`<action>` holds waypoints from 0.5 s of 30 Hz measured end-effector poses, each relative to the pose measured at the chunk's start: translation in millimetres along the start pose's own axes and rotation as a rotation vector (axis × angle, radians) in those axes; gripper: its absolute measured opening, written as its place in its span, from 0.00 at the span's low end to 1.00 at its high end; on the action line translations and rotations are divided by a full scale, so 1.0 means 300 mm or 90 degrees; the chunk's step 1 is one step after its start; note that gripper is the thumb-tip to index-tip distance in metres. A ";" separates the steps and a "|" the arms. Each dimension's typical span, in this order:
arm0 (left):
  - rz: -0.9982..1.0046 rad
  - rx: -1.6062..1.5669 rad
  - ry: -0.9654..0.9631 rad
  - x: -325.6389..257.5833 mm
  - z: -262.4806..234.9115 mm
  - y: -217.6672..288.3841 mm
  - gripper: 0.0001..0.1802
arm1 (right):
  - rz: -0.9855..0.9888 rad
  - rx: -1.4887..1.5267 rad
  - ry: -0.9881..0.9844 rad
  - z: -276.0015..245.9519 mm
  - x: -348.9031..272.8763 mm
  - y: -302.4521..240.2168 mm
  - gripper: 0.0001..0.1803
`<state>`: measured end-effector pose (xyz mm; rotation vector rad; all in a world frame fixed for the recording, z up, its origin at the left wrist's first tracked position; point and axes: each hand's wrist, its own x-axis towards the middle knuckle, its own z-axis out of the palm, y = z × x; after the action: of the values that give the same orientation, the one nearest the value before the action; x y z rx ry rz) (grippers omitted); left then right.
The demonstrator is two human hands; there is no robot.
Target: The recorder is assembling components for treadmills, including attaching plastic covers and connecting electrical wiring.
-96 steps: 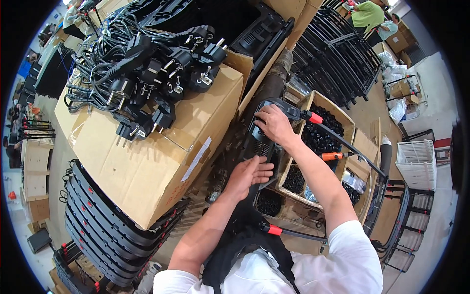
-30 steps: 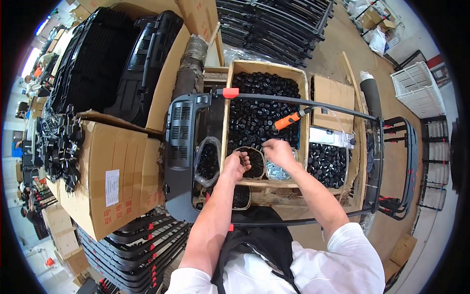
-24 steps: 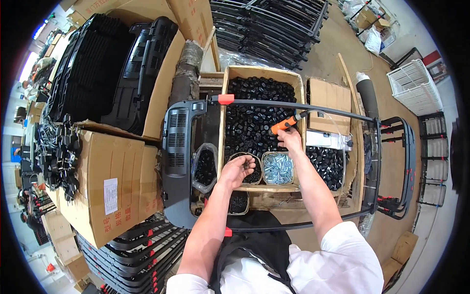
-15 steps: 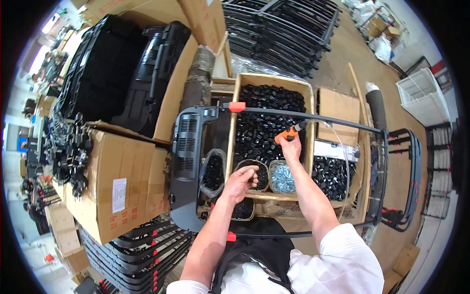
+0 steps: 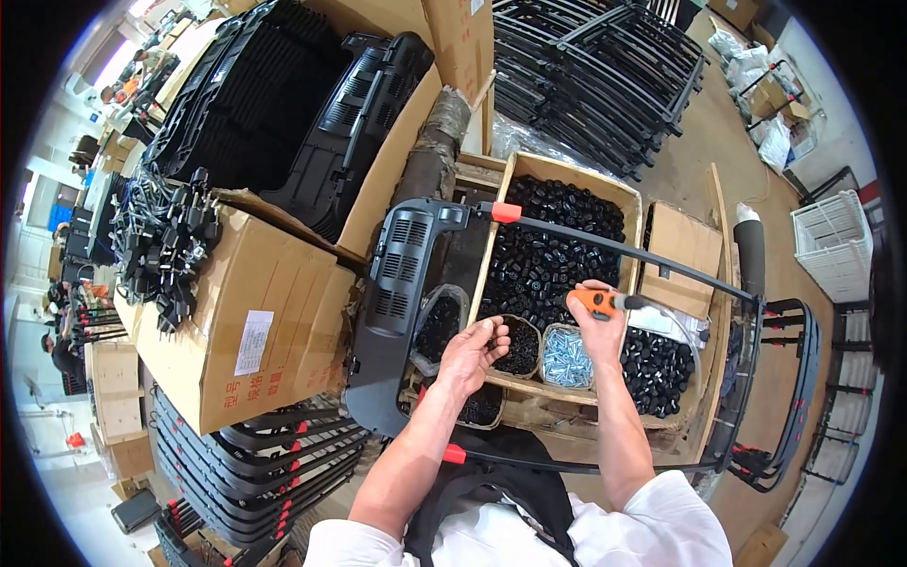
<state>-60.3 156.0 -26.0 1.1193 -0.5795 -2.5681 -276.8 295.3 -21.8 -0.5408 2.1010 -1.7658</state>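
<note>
Brown floor [image 5: 694,161] bears cardboard boxes [image 5: 255,321], stacked black frames [image 5: 595,66], parts crate [image 5: 557,246]

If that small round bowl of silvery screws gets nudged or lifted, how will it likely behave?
The bowl of screws probably feels heavy for its size, being piled with metal screws. It sits wedged beside the bowl of black parts, so a nudge likely won't slide it. Tilted, the loose screws would probably spill.

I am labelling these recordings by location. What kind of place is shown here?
Most likely a factory assembly floor or workshop. Cardboard boxes stand about, one holding black plastic panels; a wooden crate is full of small black parts; black metal frames are stacked on the floor. The right hand holds an orange-handled tool.
</note>
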 end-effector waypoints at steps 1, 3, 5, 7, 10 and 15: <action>-0.003 -0.003 -0.007 0.010 -0.007 0.014 0.16 | -0.022 0.020 -0.016 -0.003 -0.020 -0.072 0.22; 0.005 -0.059 -0.037 0.028 -0.017 0.044 0.14 | 0.023 0.133 -0.073 0.009 -0.074 -0.248 0.28; 0.009 -0.088 -0.033 0.035 0.000 0.082 0.13 | -0.012 0.161 -0.108 0.047 -0.111 -0.344 0.29; -0.003 -0.139 -0.039 0.036 -0.014 0.119 0.14 | -0.042 0.144 -0.130 0.111 -0.145 -0.429 0.30; -0.001 -0.202 -0.098 0.044 -0.036 0.174 0.15 | -0.032 0.169 -0.155 0.211 -0.161 -0.477 0.30; 0.006 -0.252 -0.108 0.025 -0.048 0.263 0.15 | -0.047 0.161 -0.164 0.352 -0.190 -0.528 0.29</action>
<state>-47.0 79.9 -3.2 0.7694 -0.0970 -2.6264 -164.5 208.8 117.7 -0.7375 1.6765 -1.8544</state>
